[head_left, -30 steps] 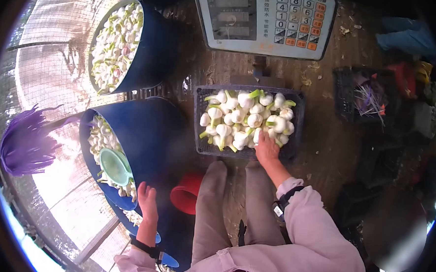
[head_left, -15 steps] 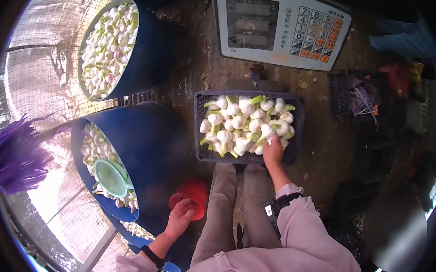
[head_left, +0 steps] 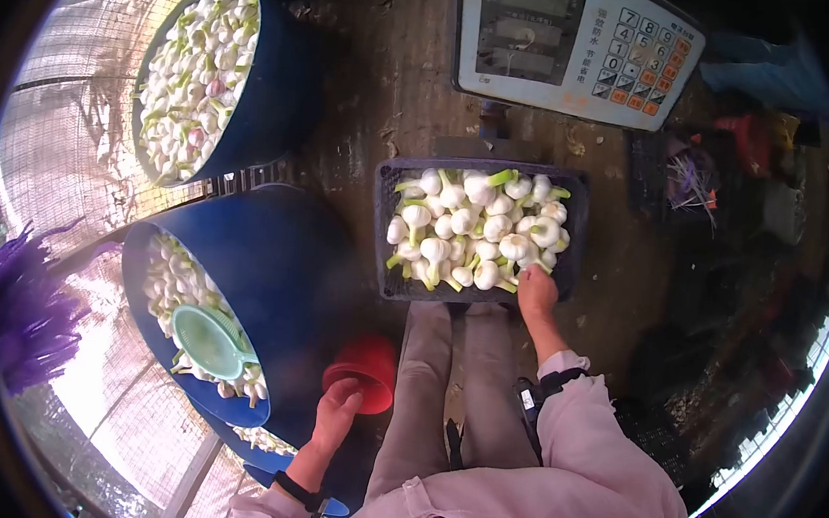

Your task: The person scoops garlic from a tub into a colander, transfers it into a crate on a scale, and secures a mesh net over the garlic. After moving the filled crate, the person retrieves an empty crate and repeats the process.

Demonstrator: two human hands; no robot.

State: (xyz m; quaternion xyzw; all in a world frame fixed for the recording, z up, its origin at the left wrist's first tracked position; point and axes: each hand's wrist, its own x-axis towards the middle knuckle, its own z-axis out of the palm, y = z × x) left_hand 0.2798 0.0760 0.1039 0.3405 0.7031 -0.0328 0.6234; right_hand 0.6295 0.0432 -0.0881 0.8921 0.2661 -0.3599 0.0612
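Heaped white garlic bulbs (head_left: pixel 463 219) with green stems lie in a dark plastic crate (head_left: pixel 387 286) in front of my knees. At the crate's near right corner, my right hand (head_left: pixel 537 292) is closed, its fingers at the stem of a garlic bulb (head_left: pixel 531 256); the fingertips are partly hidden. Beside my left leg is a red bucket (head_left: pixel 371 365), tilted with its mouth towards me. My left hand (head_left: pixel 337 407) is closed at the bucket's rim, the thumb side up, and the rim is partly covered by the fingers.
Electronic scale display (head_left: pixel 575 52) stands beyond the crate. On the left are two large blue barrels (head_left: pixel 274 252) of garlic, one with a green plastic scoop (head_left: pixel 209 342) on top. Purple strands (head_left: pixel 32 309) hang at far left. A dark basket with ties (head_left: pixel 690 184) sits at right.
My right hand has drawn slightly back towards the crate's near right corner, and the bulb by it has shifted. My left hand stays at the red bucket. The whole view has tilted a little.
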